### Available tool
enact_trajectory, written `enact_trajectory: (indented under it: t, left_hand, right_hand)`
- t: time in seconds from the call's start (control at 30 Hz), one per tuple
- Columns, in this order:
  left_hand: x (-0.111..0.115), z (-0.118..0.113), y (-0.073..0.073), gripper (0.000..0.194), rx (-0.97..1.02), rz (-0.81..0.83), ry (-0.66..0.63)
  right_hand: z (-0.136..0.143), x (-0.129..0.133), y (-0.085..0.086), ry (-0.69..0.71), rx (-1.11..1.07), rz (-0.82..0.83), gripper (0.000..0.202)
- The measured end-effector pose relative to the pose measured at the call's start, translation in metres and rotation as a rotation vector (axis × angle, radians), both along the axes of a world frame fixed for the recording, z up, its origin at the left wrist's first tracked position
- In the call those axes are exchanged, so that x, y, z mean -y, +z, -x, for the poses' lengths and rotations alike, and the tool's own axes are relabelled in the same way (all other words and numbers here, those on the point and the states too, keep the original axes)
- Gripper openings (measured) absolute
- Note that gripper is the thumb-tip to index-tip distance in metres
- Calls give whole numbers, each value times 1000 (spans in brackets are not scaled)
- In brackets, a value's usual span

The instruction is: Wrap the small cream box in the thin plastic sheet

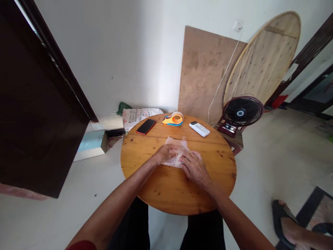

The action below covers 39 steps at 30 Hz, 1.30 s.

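Both hands lay on a clear plastic bag [176,150] at the centre of the round wooden bench [166,187]. L hand [166,153] rested palm down on the bag's left part, fingers flat and loosely together, pressing the plastic onto the wood. R hand [194,166] sat just right of it, also palm down, fingers spread a little w/ tips on the bag's near-right edge. The two hands were nearly touching over the bag; neither seemed to pinch or lift it, tho the fingertips were too small to tell for sure. Bag was crumpled, translucent, flat on the bench; its far edge stuck out beyond the hands. Contents, if any, couldn't be made out.

Far side of bench, L to R: a red-edged phone [146,126] w/ dark screen up, an orange-and-blue tape dispenser [173,119] w/ a roll in it, a white remote [199,128] lying at an angle. All three well apart from the bag.

Beyond the bench, right: a dark floor fan [242,111] on a low stool. Against the far wall leaned a plywood sheet [205,73] and a round wooden tabletop [262,57], a white cord hanging betw. them. Far left on the floor: a printed sack [137,115] and a metal box [91,144]. Near right corner: another person's foot in a dark sandal [282,218] by a mat.
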<state>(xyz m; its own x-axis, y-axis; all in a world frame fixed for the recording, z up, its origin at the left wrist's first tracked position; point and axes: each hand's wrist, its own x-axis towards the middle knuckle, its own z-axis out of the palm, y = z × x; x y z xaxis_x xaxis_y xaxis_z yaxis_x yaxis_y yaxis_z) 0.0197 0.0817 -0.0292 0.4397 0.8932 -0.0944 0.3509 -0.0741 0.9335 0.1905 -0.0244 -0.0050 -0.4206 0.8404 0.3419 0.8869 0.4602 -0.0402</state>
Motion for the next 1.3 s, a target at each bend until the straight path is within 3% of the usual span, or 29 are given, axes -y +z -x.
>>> enact_trajectory:
  t: [0.13, 0.27, 0.37, 0.5, 0.7, 1.0, 1.3]
  left_hand:
    - [6, 26, -2, 17, -107, -39, 35]
    - [13, 40, 5, 14, -231, -79, 184]
    - [15, 41, 13, 23, -265, 54, 221]
    - [14, 38, 16, 25, -278, 246, 171]
    - [13, 31, 11, 21, -193, 288, 178]
    - [17, -1, 27, 10, -8, 376, 238]
    - [17, -9, 29, 5, 75, 441, 240]
  right_hand:
    - [0, -1, 5, 20, 40, 24, 25]
    - [-1, -5, 6, 30, 79, 32, 29]
    - [0, -8, 8, 38, 129, 58, 35]
    - [1, -11, 14, 54, 189, 93, 34]
    - [1, -14, 19, 83, 199, 117, 30]
    - [1, -16, 20, 89, 188, 134, 34]
    - [2, -18, 24, 118, 181, 132, 33]
